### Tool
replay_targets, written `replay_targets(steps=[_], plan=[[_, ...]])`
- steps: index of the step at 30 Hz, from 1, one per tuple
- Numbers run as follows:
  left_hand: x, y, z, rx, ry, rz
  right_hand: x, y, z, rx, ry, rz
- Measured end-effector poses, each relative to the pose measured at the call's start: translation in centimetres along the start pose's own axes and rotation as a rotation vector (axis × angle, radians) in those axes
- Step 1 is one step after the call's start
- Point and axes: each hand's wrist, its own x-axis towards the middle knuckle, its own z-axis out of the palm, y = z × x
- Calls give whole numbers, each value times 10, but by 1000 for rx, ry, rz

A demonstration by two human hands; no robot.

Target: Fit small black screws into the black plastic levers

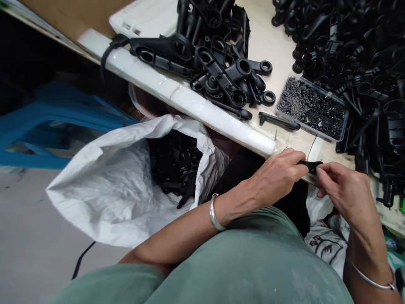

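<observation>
Between my two hands, at the table's front edge, is a small black plastic part (pixel 311 166), mostly covered by fingers. My left hand (pixel 278 175) is closed round its left end. The thumb and fingertips of my right hand (pixel 346 185) pinch the other end; whether a small piece is also between them is too small to see. Just beyond lies a black plastic arm (pixel 280 121) on the tabletop. Behind my hands sits a clear plastic box (pixel 343 134) filled with small dark screw-like pieces.
Black plastic arms (pixel 221 76) are heaped at the table's middle, with a larger black pile (pixel 354 46) at the right. A white padded strip (pixel 190 103) runs along the edge. Below it, an open white sack (pixel 120 185) holds black parts. A blue stool (pixel 41 122) stands left.
</observation>
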Motion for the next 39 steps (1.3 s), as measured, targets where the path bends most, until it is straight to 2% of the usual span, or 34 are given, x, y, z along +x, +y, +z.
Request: replay_targets(steps=[2,6,9,11,14,21,27,34,39], plan=[[-3,0,3,-23,74,4,-5,11,2,306,63,112],[-7,4,8,-45,215,4,-19,18,15,671,348,271],[-8,8,12,-36,269,16,-24,11,25,929,318,305],[-8,11,14,-27,255,16,-23,5,29,1088,263,314],[-9,16,14,-12,235,8,-18,0,32,1225,279,339],[-11,23,8,-38,244,24,-11,-7,32,1298,353,406],[-12,25,7,-41,225,54,-8,-8,39,1289,398,407],[-12,24,15,-52,362,32,-13,-12,41,1317,343,380],[-11,28,22,-110,384,33,-12,-9,43,1300,331,340]])
